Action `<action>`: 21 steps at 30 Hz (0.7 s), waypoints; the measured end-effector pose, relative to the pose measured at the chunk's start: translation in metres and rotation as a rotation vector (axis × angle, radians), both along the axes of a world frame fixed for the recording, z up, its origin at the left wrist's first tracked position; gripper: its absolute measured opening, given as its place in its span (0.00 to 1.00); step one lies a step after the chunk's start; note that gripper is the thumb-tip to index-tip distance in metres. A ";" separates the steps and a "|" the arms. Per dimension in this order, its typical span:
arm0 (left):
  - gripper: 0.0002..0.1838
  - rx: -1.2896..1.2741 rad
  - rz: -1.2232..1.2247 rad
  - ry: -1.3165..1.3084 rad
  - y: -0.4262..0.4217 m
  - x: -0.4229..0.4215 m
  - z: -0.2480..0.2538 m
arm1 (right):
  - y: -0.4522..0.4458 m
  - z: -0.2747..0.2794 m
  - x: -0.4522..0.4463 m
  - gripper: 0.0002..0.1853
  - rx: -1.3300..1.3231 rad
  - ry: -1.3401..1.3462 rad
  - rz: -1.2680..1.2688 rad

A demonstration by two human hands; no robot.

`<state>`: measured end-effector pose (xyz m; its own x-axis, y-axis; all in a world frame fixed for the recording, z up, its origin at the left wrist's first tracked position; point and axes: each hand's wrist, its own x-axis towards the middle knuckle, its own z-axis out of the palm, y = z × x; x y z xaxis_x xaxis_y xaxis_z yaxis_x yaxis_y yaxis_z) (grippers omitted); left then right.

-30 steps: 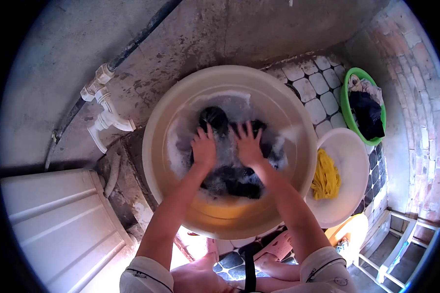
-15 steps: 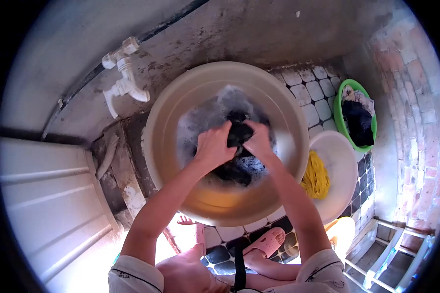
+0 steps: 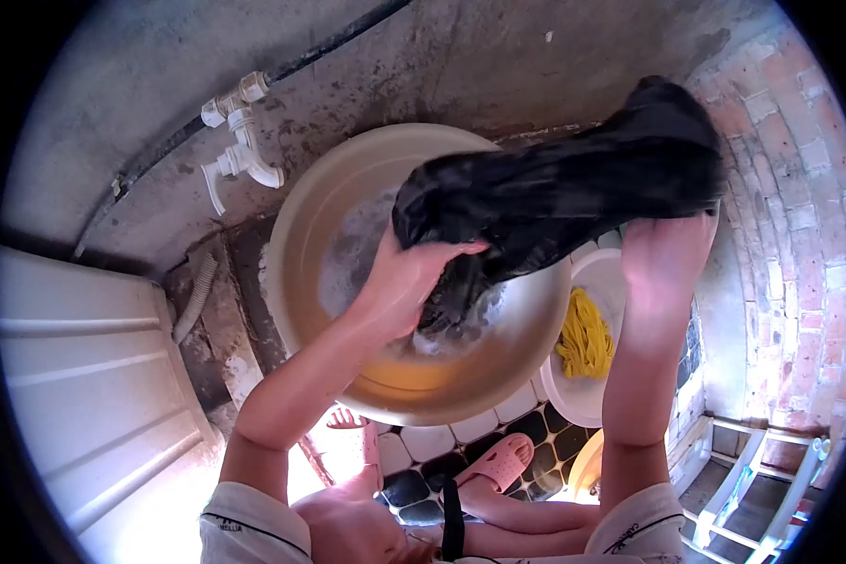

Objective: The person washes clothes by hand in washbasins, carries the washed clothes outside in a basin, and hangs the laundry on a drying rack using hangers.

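Observation:
A wet black garment (image 3: pixel 555 193) is stretched out above the large beige basin (image 3: pixel 296 310). Its exact kind I cannot make out. My left hand (image 3: pixel 409 282) grips the near left part of the cloth, thumb on top, over the basin. Farther right and higher, my right hand (image 3: pixel 669 249) holds the other end; its fingers are hidden under the cloth and slightly blurred. A lower fold of the garment hangs towards the soapy water (image 3: pixel 343 254).
Right of the basin stands a pale tub (image 3: pixel 573 395) with yellow cloth (image 3: pixel 585 334) in it. A white tap (image 3: pixel 244 160) juts from the wall at upper left. A white ribbed panel (image 3: pixel 94 376) is at left, a white rack (image 3: pixel 752 489) at lower right.
The black garment has come up out of the suds and is spread to the right. My right hand has moved up and right with it, and the cloth now hides the green basin.

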<state>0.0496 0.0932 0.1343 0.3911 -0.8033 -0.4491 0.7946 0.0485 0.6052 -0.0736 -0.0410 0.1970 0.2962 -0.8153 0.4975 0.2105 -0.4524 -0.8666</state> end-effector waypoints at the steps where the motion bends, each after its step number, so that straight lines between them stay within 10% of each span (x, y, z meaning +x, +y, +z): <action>1: 0.08 -0.041 -0.094 0.061 0.001 0.003 0.014 | -0.003 0.001 -0.002 0.15 -0.194 0.193 -0.035; 5: 0.11 -0.097 -0.343 0.397 0.002 0.017 0.039 | -0.012 -0.035 0.014 0.15 0.499 -0.336 0.131; 8: 0.15 0.044 -0.175 0.308 -0.005 0.024 0.013 | -0.004 -0.071 0.027 0.15 0.742 0.174 -0.039; 16: 0.19 0.416 -0.090 -0.096 -0.014 0.088 -0.247 | -0.049 -0.316 0.000 0.21 0.120 0.942 0.240; 19: 0.22 0.814 -0.042 -1.636 -0.020 0.052 -0.259 | -0.006 -0.323 0.037 0.20 0.089 1.117 -0.027; 21: 0.27 0.751 -0.468 -1.687 -0.025 0.041 -0.256 | 0.010 -0.337 0.042 0.21 -0.101 1.200 -0.034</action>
<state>0.0907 0.0686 -0.1218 0.5718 -0.8078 -0.1431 -0.6919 -0.5686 0.4448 -0.0320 -0.0306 -0.1404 0.5929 -0.8051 -0.0185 -0.7191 -0.5189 -0.4623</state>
